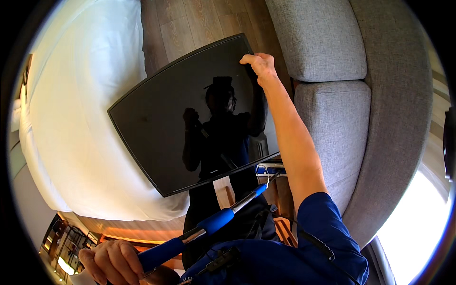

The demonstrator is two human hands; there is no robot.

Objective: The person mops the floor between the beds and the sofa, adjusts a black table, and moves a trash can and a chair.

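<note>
A flat-screen television (pixel 153 117) fills the middle, its dark glass reflecting a person. My right hand (pixel 262 66) grips its upper right edge, thumb at the front and the other fingers partly hidden behind the rim. At the lower left my left hand (pixel 112 262) is wrapped around the end of a telescopic metal pole (pixel 244 203) with blue foam grips (pixel 215 221). The pole slants up to the right, passing below the screen's lower edge. Near its far end a blue and white flat mop head (pixel 271 170) shows partly, beside my right forearm.
A bed with white linen (pixel 85 107) stands on the left. To the right is a grey upholstered sofa (pixel 333 131). Wood-plank flooring (pixel 199 21) runs between them. A metal rack (pixel 73 245) shows at the lower left; a bright window (pixel 413 228) is at the lower right.
</note>
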